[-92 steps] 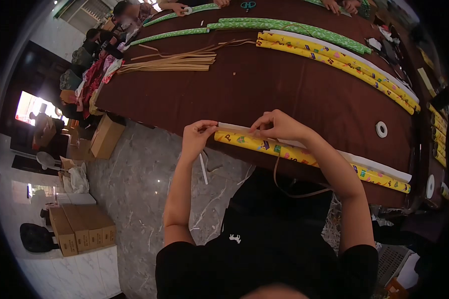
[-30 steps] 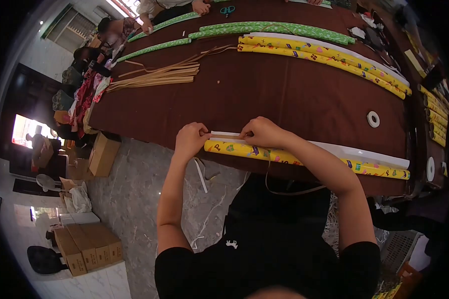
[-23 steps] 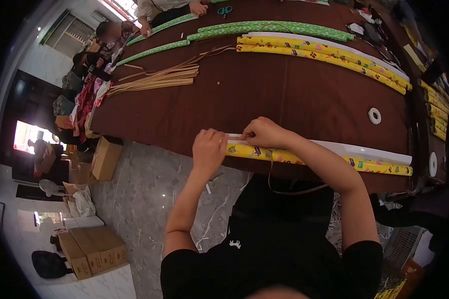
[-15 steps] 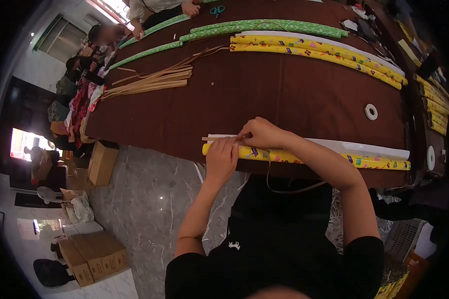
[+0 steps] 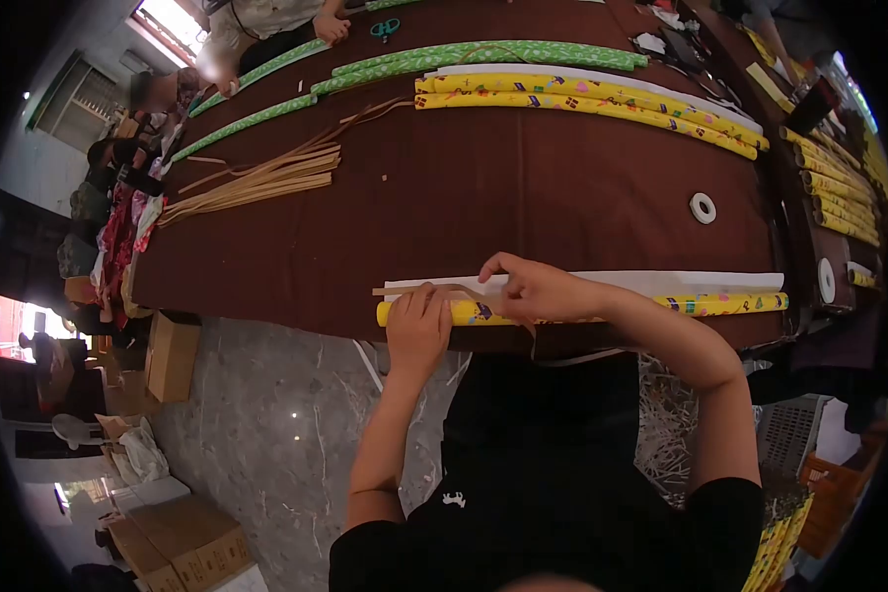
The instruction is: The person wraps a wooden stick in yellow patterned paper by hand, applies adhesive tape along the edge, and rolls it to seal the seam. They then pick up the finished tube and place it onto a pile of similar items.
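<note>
Along the table's near edge lies a yellow patterned roll of wrapping paper [image 5: 720,304], with a white edge of the paper [image 5: 681,280] showing behind it. My left hand [image 5: 419,326] is closed over the roll near its left end, fingers pressing a brown strip [image 5: 459,289] against the paper. To the right of it, my right hand [image 5: 548,293] is just above the roll, fingers curled in a pinch on the strip. Past this hand the strip hangs down in a loop towards my body. The fingertips of the right hand are partly hidden.
More yellow rolls [image 5: 602,103] and green rolls [image 5: 483,54] lie farther back. A bundle of brown strips [image 5: 257,183] lies at the left, a white tape roll [image 5: 703,208] at the right. Another person's hand [image 5: 332,28] is at the far side. Cartons [image 5: 173,355] stand on the floor.
My right hand has moved right, away from my left hand, drawing out the brown strip between them. My left hand stays on the roll. The whole view has shifted slightly.
</note>
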### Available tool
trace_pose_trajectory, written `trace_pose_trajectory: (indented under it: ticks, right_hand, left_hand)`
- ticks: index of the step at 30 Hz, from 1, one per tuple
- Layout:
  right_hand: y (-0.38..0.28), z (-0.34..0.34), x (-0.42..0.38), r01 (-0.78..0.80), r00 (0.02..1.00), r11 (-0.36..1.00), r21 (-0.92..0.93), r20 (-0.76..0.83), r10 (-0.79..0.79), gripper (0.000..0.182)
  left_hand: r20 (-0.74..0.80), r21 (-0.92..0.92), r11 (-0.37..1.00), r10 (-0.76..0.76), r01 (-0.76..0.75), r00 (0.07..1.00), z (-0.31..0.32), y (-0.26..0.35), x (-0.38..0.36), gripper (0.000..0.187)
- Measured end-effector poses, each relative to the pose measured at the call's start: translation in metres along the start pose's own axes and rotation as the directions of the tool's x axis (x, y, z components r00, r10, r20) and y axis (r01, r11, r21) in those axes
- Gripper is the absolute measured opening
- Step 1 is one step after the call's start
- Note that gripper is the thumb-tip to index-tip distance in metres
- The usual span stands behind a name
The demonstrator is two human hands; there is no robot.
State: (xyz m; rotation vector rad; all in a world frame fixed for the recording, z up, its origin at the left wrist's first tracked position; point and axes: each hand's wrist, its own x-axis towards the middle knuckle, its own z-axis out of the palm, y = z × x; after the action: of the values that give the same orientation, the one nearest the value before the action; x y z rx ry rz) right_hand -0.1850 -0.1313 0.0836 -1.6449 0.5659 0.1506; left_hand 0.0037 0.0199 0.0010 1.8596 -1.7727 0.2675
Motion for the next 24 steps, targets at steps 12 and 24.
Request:
trace_pose_trajectory:
  ticks: [12, 24]
  right_hand:
    - [0.077, -0.044, -0.139, -0.009, 0.784, 1.000, -0.025, -0.620, -0.008, 0.039]
    - [0.106, -0.047, -0.123, -0.175, 0.602, 0.929, -0.327, -0.782, -0.162, 0.045]
  left_hand:
    - [-0.016, -0.013, 1.000, 0.010, -0.010, 1.000, 0.004, -0.002, -0.003, 0.021]
    - [0.022, -0.027, 1.000, -0.007, 0.007, 1.000, -0.001, 0.002, -0.002, 0.020]
